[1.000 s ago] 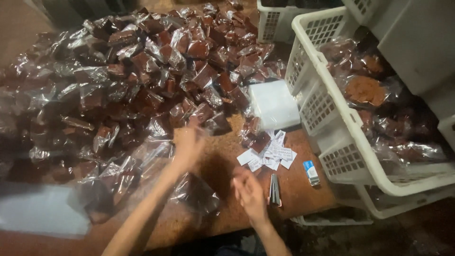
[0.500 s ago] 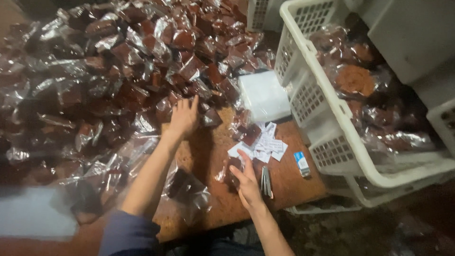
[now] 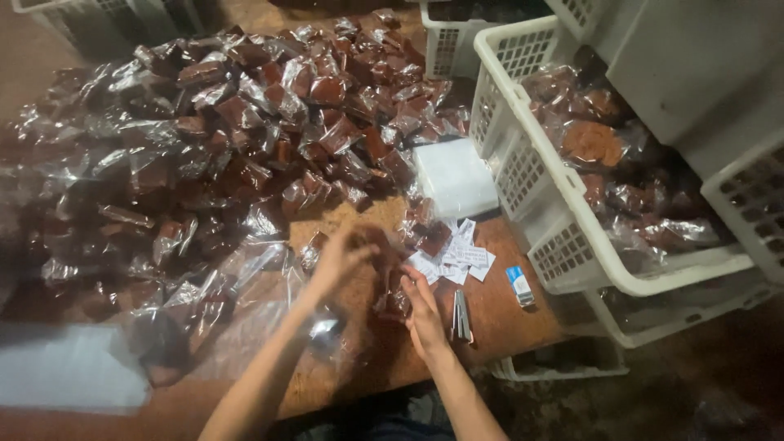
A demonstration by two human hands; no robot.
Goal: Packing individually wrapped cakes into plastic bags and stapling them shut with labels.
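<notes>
Pulling back from the pile, left hand [image 3: 339, 260] joins right hand [image 3: 425, 306].

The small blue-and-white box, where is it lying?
The small blue-and-white box lies on the wooden table, right of the paper slips, beside the white basket.

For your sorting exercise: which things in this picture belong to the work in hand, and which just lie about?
In hand:
left hand
right hand
clear packet of brown blocks
pile of packets
small paper slips

Lying about:
white basket
blue-and-white lighter
metal tool
white pad
</notes>
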